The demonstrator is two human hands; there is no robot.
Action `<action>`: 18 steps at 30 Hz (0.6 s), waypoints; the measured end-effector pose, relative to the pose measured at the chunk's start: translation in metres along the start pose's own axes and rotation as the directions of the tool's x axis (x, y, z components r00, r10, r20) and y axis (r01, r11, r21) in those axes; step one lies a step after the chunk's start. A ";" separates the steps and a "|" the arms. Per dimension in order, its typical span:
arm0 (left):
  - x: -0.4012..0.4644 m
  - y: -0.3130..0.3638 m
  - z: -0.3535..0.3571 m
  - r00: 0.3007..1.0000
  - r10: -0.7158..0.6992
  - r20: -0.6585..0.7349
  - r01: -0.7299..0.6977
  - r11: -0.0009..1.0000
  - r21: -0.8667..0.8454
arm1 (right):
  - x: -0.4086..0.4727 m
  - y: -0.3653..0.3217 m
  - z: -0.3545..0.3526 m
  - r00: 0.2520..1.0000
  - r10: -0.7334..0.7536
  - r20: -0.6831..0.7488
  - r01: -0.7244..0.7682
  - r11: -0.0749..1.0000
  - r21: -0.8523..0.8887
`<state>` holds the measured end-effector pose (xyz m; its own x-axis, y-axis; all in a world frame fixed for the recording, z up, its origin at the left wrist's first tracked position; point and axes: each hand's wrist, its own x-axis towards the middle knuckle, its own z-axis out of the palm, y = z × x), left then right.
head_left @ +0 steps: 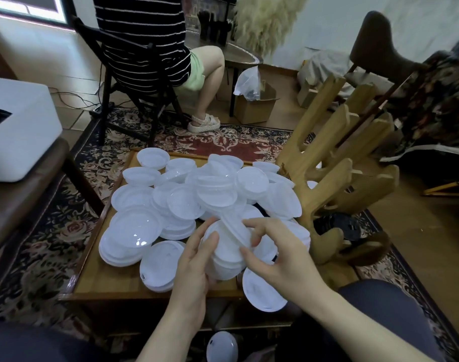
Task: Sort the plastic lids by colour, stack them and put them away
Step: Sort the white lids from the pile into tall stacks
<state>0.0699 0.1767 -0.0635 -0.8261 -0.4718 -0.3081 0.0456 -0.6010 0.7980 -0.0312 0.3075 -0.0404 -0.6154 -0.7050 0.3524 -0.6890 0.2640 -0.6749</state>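
Observation:
A heap of several white plastic lids (197,194) covers the low wooden table (113,280). My left hand (194,267) grips a stack of white lids (227,259) from its left side, just above the table's near edge. My right hand (272,252) is at the stack's right side, and its thumb and fingers pinch a single white lid (234,229) tilted on top of the stack. Black lids (338,226) show at the right, partly hidden behind a wooden rack.
A wooden rack (332,178) with slanted arms stands on the table's right end. A person sits on a black chair (124,82) beyond the table. One white lid (221,346) lies below the table's near edge. A cardboard box (254,105) is on the floor.

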 end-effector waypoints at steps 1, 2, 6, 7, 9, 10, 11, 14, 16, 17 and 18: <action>0.000 0.000 0.000 1.000 0.000 0.000 0.000 1.000 -0.007 | -0.002 0.002 0.002 1.000 0.016 0.003 -0.016 0.999 0.047; 0.000 0.000 0.000 1.000 0.000 0.002 0.000 1.000 -0.013 | -0.004 0.002 0.003 1.000 0.017 -0.003 -0.017 0.997 0.074; 0.000 0.000 0.001 1.000 0.001 0.009 -0.001 1.000 -0.004 | -0.007 0.003 0.007 0.996 -0.081 -0.024 0.082 0.994 0.071; 0.000 -0.001 0.001 1.000 0.002 0.010 -0.002 1.000 -0.003 | -0.008 0.002 0.007 0.997 -0.081 -0.011 0.081 0.994 0.077; -0.001 -0.003 0.000 1.000 -0.007 0.002 0.007 1.000 -0.011 | -0.008 0.000 0.009 0.998 -0.068 0.018 0.067 0.994 0.092; 0.000 -0.004 0.000 1.000 -0.012 -0.005 0.012 1.000 -0.013 | -0.008 0.000 0.010 0.997 -0.076 0.027 0.073 0.992 0.098; 0.000 -0.004 -0.001 1.000 -0.015 -0.011 0.015 1.000 -0.012 | -0.008 -0.001 0.012 0.995 -0.088 0.038 0.083 0.990 0.110; 0.000 -0.005 -0.003 1.000 -0.020 -0.022 0.020 1.000 -0.004 | -0.009 -0.002 0.015 0.989 -0.130 0.073 0.121 0.986 0.116; 0.001 -0.006 -0.005 0.999 -0.024 -0.032 0.024 1.000 -0.015 | -0.011 -0.004 0.017 0.984 -0.166 0.067 0.160 0.984 0.079; 0.001 -0.007 -0.006 0.999 -0.028 -0.034 0.027 0.999 -0.021 | -0.011 -0.005 0.018 0.983 -0.177 0.054 0.174 0.983 0.060; 0.001 -0.007 -0.007 0.999 -0.028 -0.035 0.028 0.999 -0.025 | -0.012 -0.006 0.019 0.984 -0.172 0.040 0.170 0.984 0.051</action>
<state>0.0728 0.1759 -0.0731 -0.8070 -0.4767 -0.3485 0.0369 -0.6297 0.7759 -0.0124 0.3014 -0.0526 -0.4720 -0.7656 0.4370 -0.7633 0.1069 -0.6371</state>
